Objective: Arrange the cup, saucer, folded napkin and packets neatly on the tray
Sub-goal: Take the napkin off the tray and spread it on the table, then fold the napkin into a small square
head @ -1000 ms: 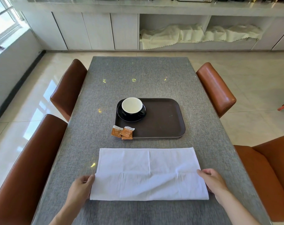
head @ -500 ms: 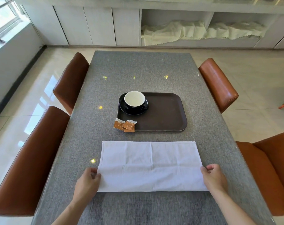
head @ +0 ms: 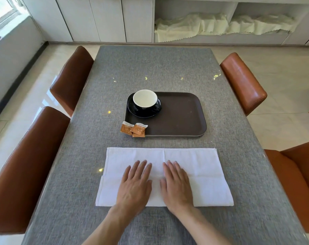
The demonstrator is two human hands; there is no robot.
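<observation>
A white napkin (head: 201,174) lies folded into a long rectangle on the grey table, near me. My left hand (head: 135,184) and my right hand (head: 175,184) rest flat on its middle, palms down, fingers spread, holding nothing. Beyond it sits a dark brown tray (head: 182,119). On the tray's far left corner stands a black cup with a white inside (head: 145,99) on a black saucer (head: 141,113). Orange packets (head: 134,129) lie in a small heap at the tray's near left corner, partly over its rim.
The grey table (head: 150,68) stretches away from me. Two brown chairs (head: 26,156) stand at its left side and two (head: 242,82) at its right. White cabinets with pale cloths on open shelves (head: 220,25) line the far wall.
Both hands left the napkin's outer near corners and came inward to lie flat on its middle. The napkin's near edge has been brought level. The view has tilted down.
</observation>
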